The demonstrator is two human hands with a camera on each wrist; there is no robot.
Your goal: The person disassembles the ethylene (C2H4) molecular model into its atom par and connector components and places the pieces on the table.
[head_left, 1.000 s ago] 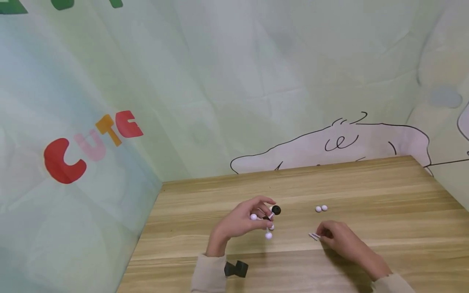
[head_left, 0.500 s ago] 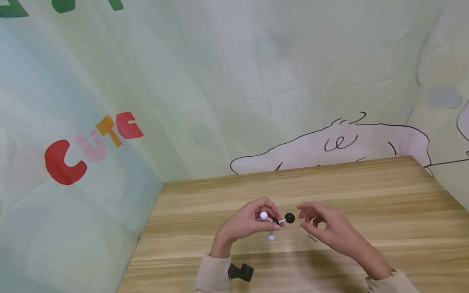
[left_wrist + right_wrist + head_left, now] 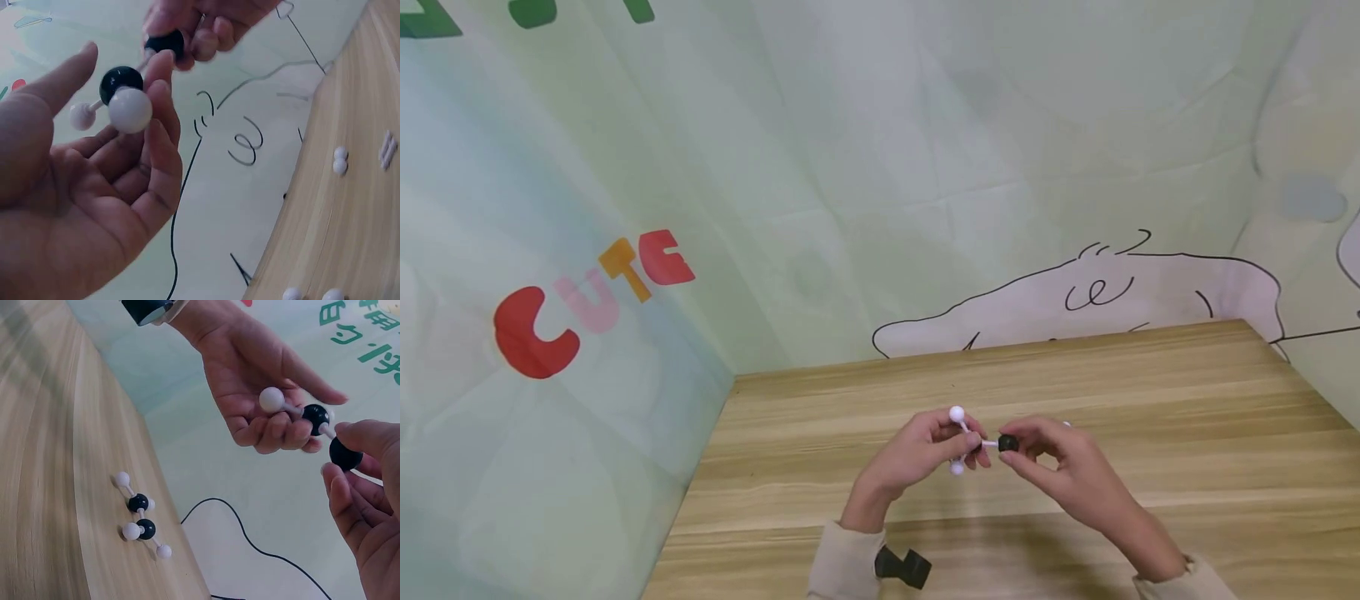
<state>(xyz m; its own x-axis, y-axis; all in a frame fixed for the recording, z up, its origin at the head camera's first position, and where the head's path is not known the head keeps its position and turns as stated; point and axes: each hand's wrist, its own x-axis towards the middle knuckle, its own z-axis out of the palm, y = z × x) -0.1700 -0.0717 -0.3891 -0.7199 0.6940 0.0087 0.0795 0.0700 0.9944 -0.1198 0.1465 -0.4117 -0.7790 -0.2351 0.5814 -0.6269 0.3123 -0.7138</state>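
Note:
A ball-and-stick molecular model [image 3: 122, 86] hangs above the table between both hands; black balls and white balls are joined by white sticks. My left hand [image 3: 910, 457] has its fingers curled under the near black ball, and in the left wrist view its thumb stands off to the side. With thumb and fingertips, my right hand [image 3: 1078, 471] pinches the black ball [image 3: 1008, 443] at the model's other end. That ball is partly covered by the right fingers in both wrist views.
A second molecular model [image 3: 142, 515] lies on the wooden table [image 3: 44, 487]. Two touching white balls [image 3: 340, 160] and some white sticks [image 3: 387, 150] lie apart on it. More white balls [image 3: 334, 294] show at the lower edge. A printed backdrop [image 3: 1000, 167] stands behind the table.
My right hand has left the white sticks on the table, risen leftward and taken the model's end black ball. My left hand has shifted slightly right and turned the model.

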